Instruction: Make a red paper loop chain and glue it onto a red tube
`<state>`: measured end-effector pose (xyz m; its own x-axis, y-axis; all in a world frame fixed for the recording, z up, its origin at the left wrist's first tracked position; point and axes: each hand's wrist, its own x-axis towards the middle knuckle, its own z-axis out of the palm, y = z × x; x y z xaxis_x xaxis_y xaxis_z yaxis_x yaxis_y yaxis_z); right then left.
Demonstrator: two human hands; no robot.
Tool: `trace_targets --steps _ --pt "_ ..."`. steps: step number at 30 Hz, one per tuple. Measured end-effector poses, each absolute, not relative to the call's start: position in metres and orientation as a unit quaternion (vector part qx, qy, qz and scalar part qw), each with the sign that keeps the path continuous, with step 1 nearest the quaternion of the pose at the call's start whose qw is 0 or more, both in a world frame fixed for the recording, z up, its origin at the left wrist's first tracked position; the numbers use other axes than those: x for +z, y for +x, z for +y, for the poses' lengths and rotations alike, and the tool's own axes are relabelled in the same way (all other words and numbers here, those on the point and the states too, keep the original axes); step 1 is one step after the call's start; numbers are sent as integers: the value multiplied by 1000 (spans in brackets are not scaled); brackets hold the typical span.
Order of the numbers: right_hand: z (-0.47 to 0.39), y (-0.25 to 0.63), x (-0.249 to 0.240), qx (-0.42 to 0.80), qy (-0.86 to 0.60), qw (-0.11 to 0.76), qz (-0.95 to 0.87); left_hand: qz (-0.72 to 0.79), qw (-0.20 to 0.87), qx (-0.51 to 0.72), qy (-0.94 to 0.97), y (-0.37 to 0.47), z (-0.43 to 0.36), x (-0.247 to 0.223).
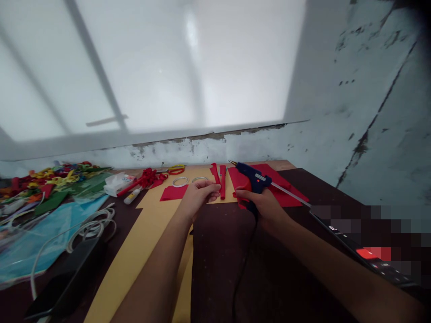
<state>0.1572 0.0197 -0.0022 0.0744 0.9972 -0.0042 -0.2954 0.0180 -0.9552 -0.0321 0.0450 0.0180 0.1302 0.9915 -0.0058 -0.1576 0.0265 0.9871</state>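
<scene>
My left hand (200,193) pinches a thin red strip (216,172), which looks like felt or paper, between thumb and fingertips. In my right hand (267,208) is a blue glue gun (252,174), its small red light lit and its nozzle toward the upper left. A clear glue stick (291,194) sticks out of its back. Just right of the pinched strip lies another red strip (222,185). Red sheets (288,186) lie under and behind the gun. Near my left hand are two pale rings (174,182) and a red piece (173,193).
Brown paper (124,255) covers part of the dark table (215,269). Scissors (177,170), a red ribbon-like flower (147,178), a small glue bottle (132,196) and a white packet (116,184) lie left. Beyond are colourful scraps (67,175), a white cable (90,226) and a black box (70,273).
</scene>
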Motion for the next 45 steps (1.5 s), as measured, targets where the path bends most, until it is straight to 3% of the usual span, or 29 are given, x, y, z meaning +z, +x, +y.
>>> trace_targets --steps 9,23,30,45 --pt "10 149 2 627 -371 565 -389 418 546 471 552 -17 38 11" --pt "13 149 -1 633 -350 575 -382 398 516 478 589 -11 35 10" --pt "14 149 1 622 -376 575 -376 399 451 493 628 -9 35 12" --pt "14 150 0 591 -385 595 -385 397 463 439 660 -8 29 17"
